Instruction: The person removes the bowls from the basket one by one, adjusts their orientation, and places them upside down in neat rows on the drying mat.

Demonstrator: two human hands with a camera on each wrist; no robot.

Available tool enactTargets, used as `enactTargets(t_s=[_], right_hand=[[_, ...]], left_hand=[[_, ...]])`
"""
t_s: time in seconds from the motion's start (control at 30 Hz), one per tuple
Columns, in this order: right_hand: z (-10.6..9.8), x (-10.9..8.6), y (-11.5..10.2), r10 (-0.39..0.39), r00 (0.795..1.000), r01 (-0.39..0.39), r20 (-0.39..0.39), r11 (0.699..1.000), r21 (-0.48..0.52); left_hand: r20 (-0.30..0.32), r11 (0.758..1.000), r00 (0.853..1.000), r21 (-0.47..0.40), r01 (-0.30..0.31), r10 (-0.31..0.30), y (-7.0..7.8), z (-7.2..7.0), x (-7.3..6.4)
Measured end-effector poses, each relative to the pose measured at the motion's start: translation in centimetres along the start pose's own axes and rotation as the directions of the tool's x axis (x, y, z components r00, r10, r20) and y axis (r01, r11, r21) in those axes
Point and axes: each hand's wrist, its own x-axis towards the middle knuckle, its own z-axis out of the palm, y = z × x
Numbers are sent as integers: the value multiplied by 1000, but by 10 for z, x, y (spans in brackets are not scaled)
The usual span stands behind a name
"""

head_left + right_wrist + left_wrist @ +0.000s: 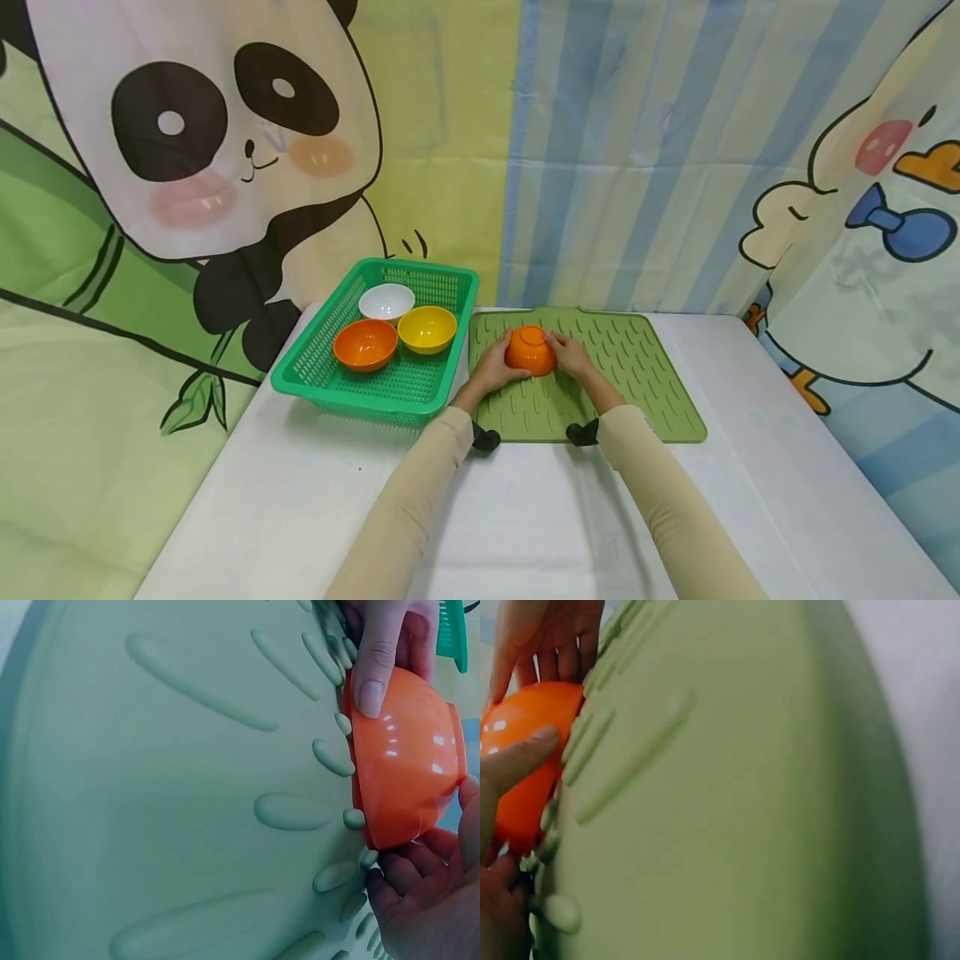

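A: Where is the orange bowl (531, 357)?

B: On the bumpy green mat (637, 375), toward its left side. The green basket (360, 402) is off to the left, apart from the bowl.

A: Who has it?

B: Both hands do. The left hand (498, 367) holds one side, with its thumb (371, 697) on the shiny wall. The right hand (573, 357) holds the other side, and one finger (or maybe it's a thumb, I can't tell) is up by the little ring (534, 335) on the bowl's bottom.

A: What could go wrong?

B: The bowl looks smooth, so I think it could slip if the hands squeeze too softly. It could tip if one hand pushes harder. The bumps could make it wobble, too.

A: Anything else?

B: Some right fingertips (381, 885) are low down, close to the rim (358, 754). They might get pinched if the bowl is pressed down. A hard push sideways might drag the mat.

A: Which way does the bowl point?

B: It's upside down. Its mouth faces the mat and its ring faces up.

A: Is it longer one way?

B: No, it's round, so there's no long way across. The line from mouth to ring goes about straight up.
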Motion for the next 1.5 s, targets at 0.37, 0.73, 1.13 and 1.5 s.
enactTargets(t_s=[0.37, 0.73, 1.13, 1.5], right_hand=[[0, 6, 1, -34, 999, 34, -7, 999, -13], [2, 2, 5, -32, 999, 30, -44, 999, -32], [3, -2, 6, -13, 997, 13, -76, 1000, -5], [3, -1, 7, -13, 999, 13, -52, 1000, 0]], left_hand=[[-60, 999, 998, 34, 15, -13, 12, -3, -4], [-37, 998, 998, -22, 58, -59, 57, -4, -48], [250, 983, 955, -128, -128, 157, 130, -110, -113], [-78, 968, 975, 121, 219, -210, 52, -235, -111]])
